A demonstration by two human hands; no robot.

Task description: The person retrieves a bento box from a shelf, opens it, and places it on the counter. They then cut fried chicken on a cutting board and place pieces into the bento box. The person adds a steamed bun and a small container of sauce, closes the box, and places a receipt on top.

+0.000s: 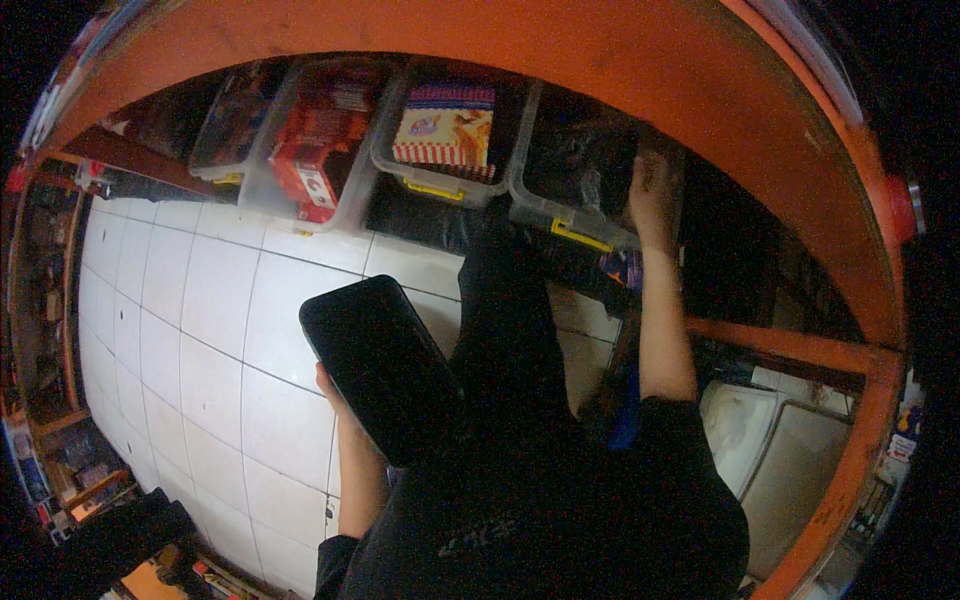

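Note:
My left hand (pixel 333 392) grips the edge of a black, rectangular thing with rounded corners (pixel 385 360); it is too dark to tell its kind. The fingers beneath it are mostly hidden. On the right, my right hand (pixel 652 200) reaches to the right side of a clear plastic bin (pixel 520 195). Dark, shiny wrapped things (pixel 580 160) lie inside that bin. Shadow and blur obscure the fingers there, so whether they hold anything does not show.
Left of that bin stand a clear bin with a yellow striped box (pixel 445 130) and another with red packages (pixel 318 160). An orange board (pixel 480 35) arches above them. White floor tiles (pixel 210 330) spread at left; a wooden-framed shelf (pixel 75 300) lines the far left.

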